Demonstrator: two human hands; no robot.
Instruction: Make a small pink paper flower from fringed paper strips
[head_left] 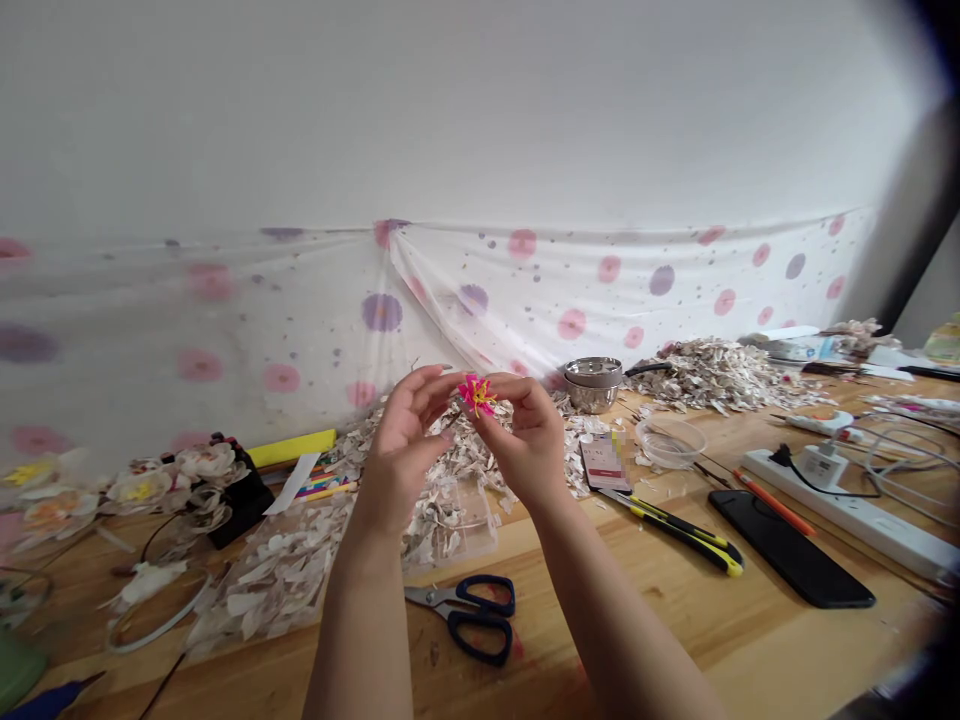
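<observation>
Both my hands are raised above the wooden table (675, 610), meeting at a small pink and yellow flower piece (477, 394). My right hand (529, 440) pinches it between thumb and fingertips. My left hand (405, 440) is beside it, its curled fingertips touching the flower's left side. Below my hands lies a clear plastic box (469, 520) amid pale shell-like flakes (450, 470).
Blue-handled scissors (471, 606) lie near my forearms. To the right are a black phone (791, 548), a yellow-black tool (682, 530), a white power strip (862, 510), a clear dish (670, 440), steel bowls (592, 383) and a flake heap (712, 372). White flowers (150, 490) sit at left.
</observation>
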